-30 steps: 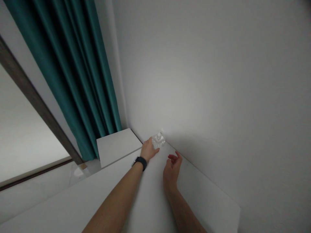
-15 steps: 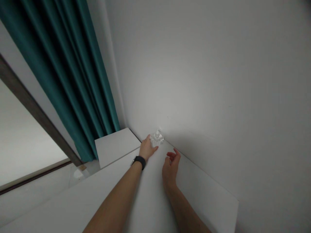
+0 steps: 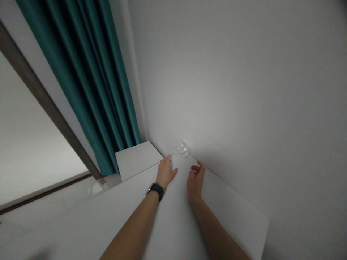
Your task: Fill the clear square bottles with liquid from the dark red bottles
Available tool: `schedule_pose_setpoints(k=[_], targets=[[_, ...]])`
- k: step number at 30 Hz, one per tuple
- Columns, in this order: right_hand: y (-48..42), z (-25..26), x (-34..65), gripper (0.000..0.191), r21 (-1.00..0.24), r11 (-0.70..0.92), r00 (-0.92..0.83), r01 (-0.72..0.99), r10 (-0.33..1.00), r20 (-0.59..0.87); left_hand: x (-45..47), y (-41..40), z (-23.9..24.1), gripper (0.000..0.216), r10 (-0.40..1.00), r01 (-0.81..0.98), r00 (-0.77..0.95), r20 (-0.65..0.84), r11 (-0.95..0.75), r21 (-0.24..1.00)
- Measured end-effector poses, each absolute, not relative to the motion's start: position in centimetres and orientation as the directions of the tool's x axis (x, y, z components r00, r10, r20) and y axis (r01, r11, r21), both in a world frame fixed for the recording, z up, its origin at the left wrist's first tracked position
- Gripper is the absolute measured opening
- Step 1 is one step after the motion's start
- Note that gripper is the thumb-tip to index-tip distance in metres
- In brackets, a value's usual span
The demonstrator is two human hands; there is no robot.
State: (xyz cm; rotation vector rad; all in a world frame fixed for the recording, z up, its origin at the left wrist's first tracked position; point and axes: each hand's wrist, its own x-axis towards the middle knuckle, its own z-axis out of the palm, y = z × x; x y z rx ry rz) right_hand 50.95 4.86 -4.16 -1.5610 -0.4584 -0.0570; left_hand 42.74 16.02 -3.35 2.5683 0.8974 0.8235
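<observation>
A small clear, crinkled plastic piece [image 3: 181, 150] sits at the far edge of the white tabletop [image 3: 173, 216], against the wall. Just short of it, my left hand [image 3: 166, 172] is open with thumb and fingers apart, holding nothing. A dark watch [image 3: 156, 190] is strapped round that wrist. My right hand [image 3: 196, 182] hovers a little to the right, its fingers loosely curled and apart, with nothing visible in them. Neither hand touches the plastic.
A lower white cabinet-like surface [image 3: 141, 159] adjoins the tabletop's far left edge. Teal curtains [image 3: 89, 86] hang behind it, beside a dark wooden frame [image 3: 48, 101]. The plain wall [image 3: 230, 90] rises along the tabletop's right side.
My left hand has drawn back from the clear plastic, which stays by the wall. My right hand keeps nearly the same pose. The whole view has shifted slightly.
</observation>
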Motion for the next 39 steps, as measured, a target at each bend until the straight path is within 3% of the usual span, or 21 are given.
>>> schedule_pose_setpoints(k=[9,20,26,39], targets=[[3.4,-3.0,49.8,0.045,-0.908,-0.008,0.867,0.419,0.299,0.398,36.0,10.0,-1.0,0.011,0.592,0.528,0.717,0.368,-0.806,0.268],[1.8,-4.2,47.5,0.028,-0.84,-0.059,0.757,0.54,0.469,0.454,31.6,7.2,-0.6,0.011,0.568,0.516,0.742,0.356,-0.823,0.238],[3.0,-4.0,49.7,0.041,-0.775,-0.188,0.734,0.604,0.509,0.449,31.4,7.1,-0.6,0.012,0.572,0.51,0.738,0.358,-0.82,0.259],[9.4,-2.7,55.8,0.086,-0.601,-0.515,0.781,0.611,0.517,0.35,32.0,7.8,-0.9,0.011,0.593,0.517,0.729,0.34,-0.804,0.294]])
